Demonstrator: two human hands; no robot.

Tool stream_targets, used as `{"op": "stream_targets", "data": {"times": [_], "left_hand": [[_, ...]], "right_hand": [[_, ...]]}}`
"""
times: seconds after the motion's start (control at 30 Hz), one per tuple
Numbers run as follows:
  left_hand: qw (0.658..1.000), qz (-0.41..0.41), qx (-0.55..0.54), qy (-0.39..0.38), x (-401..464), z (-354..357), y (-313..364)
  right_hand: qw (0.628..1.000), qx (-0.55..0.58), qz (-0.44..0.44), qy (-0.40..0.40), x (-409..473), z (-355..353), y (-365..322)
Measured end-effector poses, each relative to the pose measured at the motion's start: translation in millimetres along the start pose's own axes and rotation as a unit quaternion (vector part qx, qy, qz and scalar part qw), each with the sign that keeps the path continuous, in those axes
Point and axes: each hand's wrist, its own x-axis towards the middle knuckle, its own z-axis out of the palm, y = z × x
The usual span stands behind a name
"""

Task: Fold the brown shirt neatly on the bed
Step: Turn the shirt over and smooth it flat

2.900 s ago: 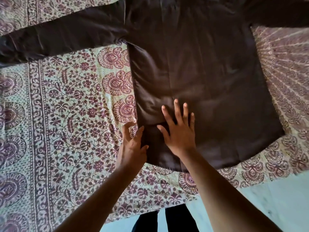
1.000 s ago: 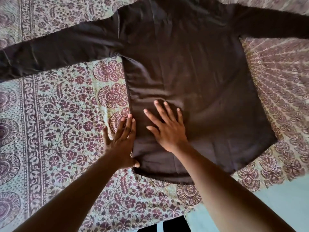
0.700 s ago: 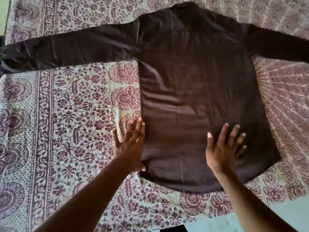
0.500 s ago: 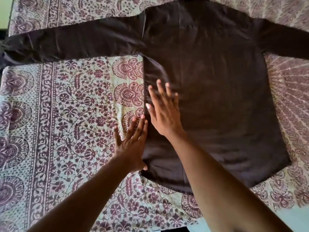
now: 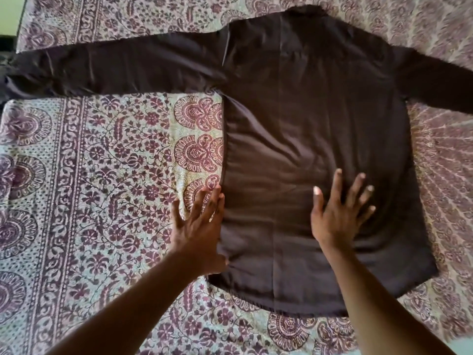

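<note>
One brown shirt [image 5: 307, 124], two sleeves spread, lies under two flat, open-fingered hands [image 5: 337, 216].

The brown shirt [image 5: 307, 124] runs out of view: right sleeve cut off, left cuff at the edge.

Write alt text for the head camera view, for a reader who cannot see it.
A brown shirt lies spread flat with both sleeves stretched out on a bed sheet printed with maroon florals. The person's right hand presses flat on the lower part of the shirt, fingers spread, while the left hand lies flat along its left side edge.
</note>
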Motion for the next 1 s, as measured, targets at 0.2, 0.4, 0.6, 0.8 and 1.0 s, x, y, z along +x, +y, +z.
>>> {"op": "stream_targets", "data": {"times": [0.2,0.4,0.6,0.8,1.0], "left_hand": [[0.985,0.049,-0.039,0.160,81.1,-57.2,12.0],[0.992,0.007,0.009,0.122,115.1,-58.9,-22.4],[0.995,-0.018,0.018,0.096,105.1,-61.0,-12.8],[0.995,-0.037,0.013,0.090,108.7,-60.5,-11.7],[0.995,-0.074,-0.017,0.064,110.1,-79.7,-2.2]], "right_hand": [[0.963,0.021,-0.269,-0.021,34.4,25.2,-133.2],[0.979,-0.024,-0.195,-0.057,59.8,25.3,-95.6],[0.993,0.033,0.093,-0.069,63.1,-5.6,-7.4],[0.951,0.041,-0.305,-0.009,90.3,12.6,-128.9],[0.949,-0.005,-0.304,-0.088,134.2,33.5,-173.7]]}}
